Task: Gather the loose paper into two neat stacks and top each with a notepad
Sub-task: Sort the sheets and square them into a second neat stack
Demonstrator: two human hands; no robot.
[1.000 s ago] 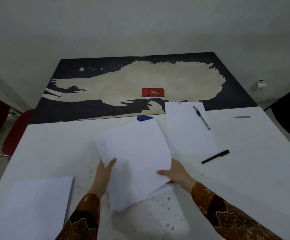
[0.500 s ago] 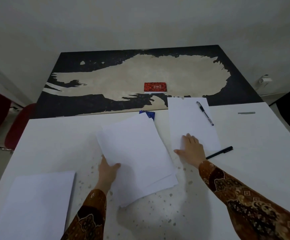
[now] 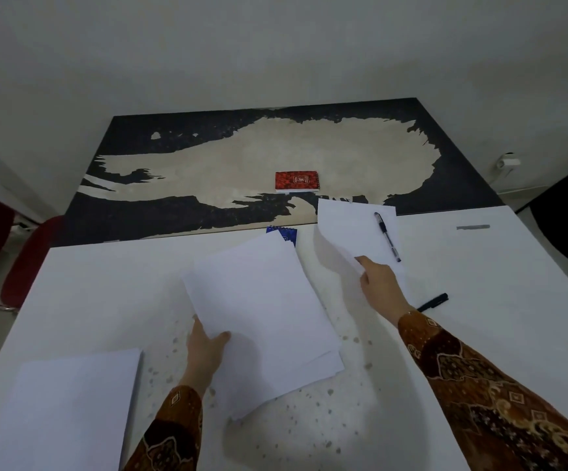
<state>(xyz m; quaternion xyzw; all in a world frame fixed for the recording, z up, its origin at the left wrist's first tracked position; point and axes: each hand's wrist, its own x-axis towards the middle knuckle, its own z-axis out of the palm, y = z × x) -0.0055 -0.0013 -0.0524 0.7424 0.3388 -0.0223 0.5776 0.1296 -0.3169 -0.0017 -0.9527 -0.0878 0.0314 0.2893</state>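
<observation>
Lifted now, the right hand (image 3: 379, 283) pinches a loose sheet (image 3: 347, 232); left hand (image 3: 206, 348) grips the stack (image 3: 259, 317); no legible writing.

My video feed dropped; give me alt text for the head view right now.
The right hand pinches and lifts the near corner of a paper sheet with a clear pen on it, while the left hand grips the centre paper stack. A red notepad lies beyond.
</observation>
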